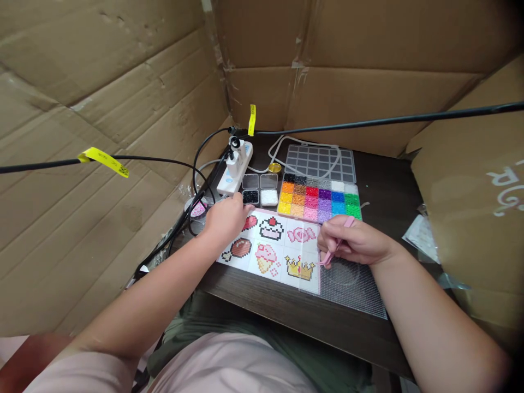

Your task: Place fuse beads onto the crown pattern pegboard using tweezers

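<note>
I sit at a dark wooden tabletop point(385, 185) hemmed in by cardboard walls point(102, 82) on the left, back and right; 2 black cables point(368, 121) with yellow tags cross the space above it; the near edge runs just above my lap, and the far right corner is the barest stretch of wood. My left hand point(224, 218) rests on the upper left corner of the pattern sheet point(270, 245), fingers curled and pressing down, holding nothing that I can see; just beyond its fingertips sit small boxes of black and white beads point(260, 196), and behind those a white power strip point(235, 166) near the left wall. My right grip point(352, 240) is closed on pink tweezers point(336, 245), whose tips point down at the right edge of the sheet, beside the crown picture; under that hand lies a clear pegboard point(356, 289), reaching close to the near edge. The bead tray point(319, 197), sorted by colour, lies just behind the sheet, with its clear lid point(320, 162) further back; crumpled plastic bags point(417, 234) lie at the right edge.
</note>
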`<state>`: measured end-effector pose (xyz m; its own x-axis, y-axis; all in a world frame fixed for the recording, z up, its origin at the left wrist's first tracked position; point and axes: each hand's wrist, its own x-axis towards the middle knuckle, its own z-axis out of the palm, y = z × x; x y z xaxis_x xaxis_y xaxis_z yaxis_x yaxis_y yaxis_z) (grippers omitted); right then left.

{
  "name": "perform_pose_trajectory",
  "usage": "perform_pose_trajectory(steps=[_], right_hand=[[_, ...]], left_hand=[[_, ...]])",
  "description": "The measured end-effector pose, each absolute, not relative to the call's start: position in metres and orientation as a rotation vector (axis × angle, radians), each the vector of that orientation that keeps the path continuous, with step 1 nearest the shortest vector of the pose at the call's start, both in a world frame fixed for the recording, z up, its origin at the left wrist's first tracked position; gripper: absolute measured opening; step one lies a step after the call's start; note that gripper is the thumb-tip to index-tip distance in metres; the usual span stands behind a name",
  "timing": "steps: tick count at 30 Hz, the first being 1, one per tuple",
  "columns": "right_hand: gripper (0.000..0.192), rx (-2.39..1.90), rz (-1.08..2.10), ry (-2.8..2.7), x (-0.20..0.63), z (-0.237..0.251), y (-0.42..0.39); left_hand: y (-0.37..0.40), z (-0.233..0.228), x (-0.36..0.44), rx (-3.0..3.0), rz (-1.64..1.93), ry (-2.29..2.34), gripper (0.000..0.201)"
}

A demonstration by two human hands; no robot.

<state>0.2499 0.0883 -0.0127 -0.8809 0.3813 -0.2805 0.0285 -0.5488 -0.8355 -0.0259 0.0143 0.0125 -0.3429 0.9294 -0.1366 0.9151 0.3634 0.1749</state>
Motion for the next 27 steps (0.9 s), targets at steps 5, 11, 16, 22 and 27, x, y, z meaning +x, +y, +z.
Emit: perform_pose_trajectory(steps=[5, 11, 16, 22, 27], right_hand=[[0.046, -0.667, 2.524, -1.335, 0.250, -0.016, 0.088], [0.046, -0.661, 2.518, -1.355, 0.249, -0.016, 0.087], [0.046, -0.625, 2.514, -1.360, 0.250, -0.018, 0.087], [0.045, -0.565, 2.525, -1.382, 0.253, -0.022, 0.089], [0.044, -0.622, 2.524, -1.391, 0.257, -0.021, 0.090]], left_hand=[[0.017, 0.007, -0.028, 1.710, 0.052, 2.472, 0.030], [0.017, 0.001, -0.033, 1.728, 0.062, 2.514, 0.028], [-0.002, 0.006, -0.030, 1.829, 0.141, 2.471, 0.026], [-0.052, 0.014, -0.002, 2.304, 0.251, 1.902, 0.025], [-0.079, 0.003, 0.013, 2.576, 0.260, 1.442, 0.062]])
